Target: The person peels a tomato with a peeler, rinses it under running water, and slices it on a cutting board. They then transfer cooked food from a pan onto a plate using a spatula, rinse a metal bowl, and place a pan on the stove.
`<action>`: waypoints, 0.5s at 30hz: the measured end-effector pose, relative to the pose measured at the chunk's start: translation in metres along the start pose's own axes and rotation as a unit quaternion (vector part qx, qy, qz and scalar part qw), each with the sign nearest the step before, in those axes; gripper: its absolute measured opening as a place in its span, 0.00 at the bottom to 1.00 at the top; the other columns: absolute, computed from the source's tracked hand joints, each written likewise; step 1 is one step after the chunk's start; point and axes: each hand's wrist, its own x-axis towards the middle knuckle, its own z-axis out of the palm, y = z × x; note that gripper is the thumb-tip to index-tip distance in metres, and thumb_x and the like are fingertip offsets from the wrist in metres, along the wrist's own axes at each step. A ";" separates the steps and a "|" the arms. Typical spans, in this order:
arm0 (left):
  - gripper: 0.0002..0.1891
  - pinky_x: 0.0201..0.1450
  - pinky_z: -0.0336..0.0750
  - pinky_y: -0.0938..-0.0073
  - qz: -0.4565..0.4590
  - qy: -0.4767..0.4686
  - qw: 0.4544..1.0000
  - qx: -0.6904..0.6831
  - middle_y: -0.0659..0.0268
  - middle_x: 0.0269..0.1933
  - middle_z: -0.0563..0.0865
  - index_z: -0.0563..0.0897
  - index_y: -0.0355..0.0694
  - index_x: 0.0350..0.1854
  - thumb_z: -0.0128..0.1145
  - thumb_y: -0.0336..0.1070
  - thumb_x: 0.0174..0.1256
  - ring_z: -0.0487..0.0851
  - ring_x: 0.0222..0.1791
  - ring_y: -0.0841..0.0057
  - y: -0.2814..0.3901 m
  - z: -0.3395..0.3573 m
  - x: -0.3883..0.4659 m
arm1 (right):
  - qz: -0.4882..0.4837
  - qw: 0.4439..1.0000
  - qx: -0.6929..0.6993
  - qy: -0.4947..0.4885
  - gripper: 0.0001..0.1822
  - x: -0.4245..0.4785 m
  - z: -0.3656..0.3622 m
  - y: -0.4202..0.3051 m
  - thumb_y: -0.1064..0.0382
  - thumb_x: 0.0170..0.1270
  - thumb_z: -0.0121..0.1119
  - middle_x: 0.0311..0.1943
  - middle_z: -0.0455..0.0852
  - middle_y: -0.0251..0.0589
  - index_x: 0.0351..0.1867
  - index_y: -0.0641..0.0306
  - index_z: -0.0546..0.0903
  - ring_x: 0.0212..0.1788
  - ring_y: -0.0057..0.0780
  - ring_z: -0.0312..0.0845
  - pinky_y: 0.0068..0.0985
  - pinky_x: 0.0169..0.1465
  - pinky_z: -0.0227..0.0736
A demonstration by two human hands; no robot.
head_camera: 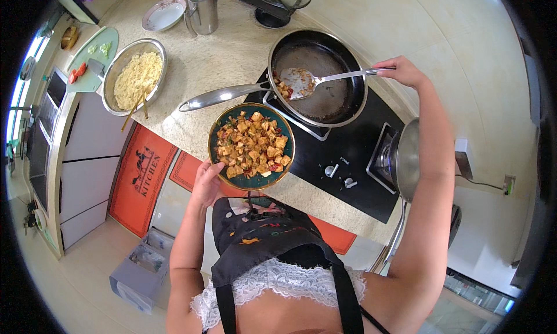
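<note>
My left hand (pixel 208 182) holds a dark green bowl (pixel 277 178) with a gold rim by its near left edge. Cubes of browned tofu with red and green bits (pixel 252 144) fill it. In my right hand (pixel 404 73) is the handle of a slotted metal spatula (pixel 343 76). The spatula's blade rests inside a black frying pan (pixel 324 101), against a small heap of leftover tofu pieces (pixel 285 90) at the pan's left side. The pan sits on the far burner, its steel handle (pixel 226 96) pointing left above the bowl.
A second metal pan (pixel 409 160) stands over a lit burner of the black gas hob (pixel 348 151), beside my right arm. On the left are a steel bowl of crumbly yellow food (pixel 138 79) with chopsticks and a green cutting board (pixel 98 51). A steel pitcher (pixel 203 14) and white plate (pixel 164 15) stand behind.
</note>
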 end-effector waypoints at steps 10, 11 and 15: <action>0.19 0.58 0.72 0.71 0.032 0.018 0.999 -0.001 0.60 0.53 0.82 0.74 0.32 0.55 0.55 0.32 0.63 0.81 0.52 0.73 0.010 0.014 -0.014 | 0.049 0.991 0.123 0.006 0.15 -0.006 0.037 0.008 0.61 0.59 0.67 0.43 0.87 0.33 0.48 0.60 0.85 0.48 0.20 0.77 0.23 0.57 0.68; 0.19 0.58 0.72 0.71 0.032 0.015 0.999 0.001 0.60 0.53 0.82 0.74 0.32 0.55 0.55 0.32 0.63 0.81 0.52 0.73 0.011 0.015 -0.015 | 0.051 0.989 0.142 0.005 0.16 -0.007 0.041 0.012 0.60 0.59 0.67 0.44 0.87 0.33 0.48 0.60 0.85 0.48 0.20 0.77 0.23 0.57 0.68; 0.19 0.57 0.73 0.71 0.024 0.021 0.999 0.018 0.59 0.53 0.82 0.74 0.32 0.55 0.55 0.33 0.63 0.81 0.52 0.73 0.018 0.017 -0.016 | 0.044 0.986 0.162 0.009 0.17 -0.009 0.059 0.040 0.59 0.61 0.65 0.44 0.86 0.30 0.52 0.57 0.83 0.48 0.20 0.76 0.23 0.59 0.66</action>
